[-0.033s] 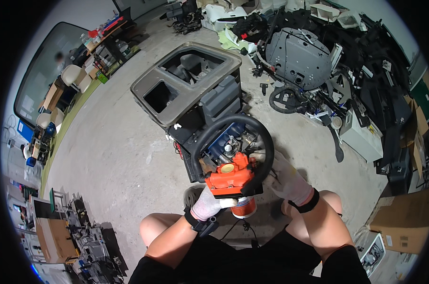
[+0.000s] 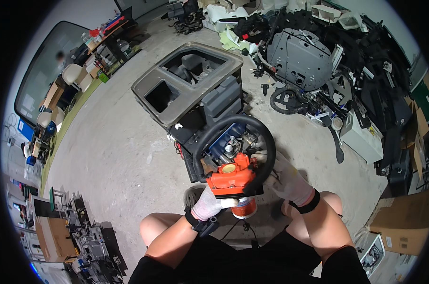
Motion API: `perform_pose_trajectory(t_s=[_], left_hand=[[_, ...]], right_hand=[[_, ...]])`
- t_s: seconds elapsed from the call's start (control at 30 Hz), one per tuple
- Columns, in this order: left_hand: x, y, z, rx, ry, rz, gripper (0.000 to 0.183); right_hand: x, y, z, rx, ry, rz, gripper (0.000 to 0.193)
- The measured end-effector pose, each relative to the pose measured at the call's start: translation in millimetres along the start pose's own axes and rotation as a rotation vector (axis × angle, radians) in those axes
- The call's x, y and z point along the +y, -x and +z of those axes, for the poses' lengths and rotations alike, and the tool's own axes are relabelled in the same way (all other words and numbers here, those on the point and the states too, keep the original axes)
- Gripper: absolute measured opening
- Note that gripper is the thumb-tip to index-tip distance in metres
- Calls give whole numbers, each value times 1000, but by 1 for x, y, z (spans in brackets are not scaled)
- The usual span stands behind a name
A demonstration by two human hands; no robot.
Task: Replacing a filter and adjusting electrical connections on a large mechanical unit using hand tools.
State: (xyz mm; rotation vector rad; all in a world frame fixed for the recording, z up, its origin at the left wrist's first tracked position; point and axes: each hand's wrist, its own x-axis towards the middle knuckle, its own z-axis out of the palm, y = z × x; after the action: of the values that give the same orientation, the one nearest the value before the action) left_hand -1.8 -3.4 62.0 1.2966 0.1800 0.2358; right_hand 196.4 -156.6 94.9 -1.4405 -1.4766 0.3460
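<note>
An orange plastic housing with a round yellowish cap sits between my hands, joined to a thick black hose-like ring. My left hand, in a whitish glove, is closed under the housing's near left edge. On the other side, my gloved right hand is closed by the ring, which covers part of its fingers; one fingertip reaches the housing's right side. What the right hand grips is hidden. Below the housing shows an orange-and-white cylinder. Through the ring a blue bin with metal parts is visible.
Ahead stands a grey console-like car part with two openings. A pile of dark car parts spreads at the right, beside a grey box. Cardboard boxes lie at the lower right. Metal parts line the lower left.
</note>
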Motion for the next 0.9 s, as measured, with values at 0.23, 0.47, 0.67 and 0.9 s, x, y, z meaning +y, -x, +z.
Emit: perform_pose_trajectory(t_s=[0.23,0.47,0.67,0.9], left_hand=[[-5,0,-6,-14,-109,-1,67],[13,3,5,5,-19,-52,57],[6,4,2,-19,-65,-130,51],[3,5,0,38,-384,-125,47]], right_hand=[[9,12,12,94,-135,90,38],[19,9,28,125,-356,214,45],[25,7,36,99,-374,240,36],[16,0,41,105,-363,541,41]])
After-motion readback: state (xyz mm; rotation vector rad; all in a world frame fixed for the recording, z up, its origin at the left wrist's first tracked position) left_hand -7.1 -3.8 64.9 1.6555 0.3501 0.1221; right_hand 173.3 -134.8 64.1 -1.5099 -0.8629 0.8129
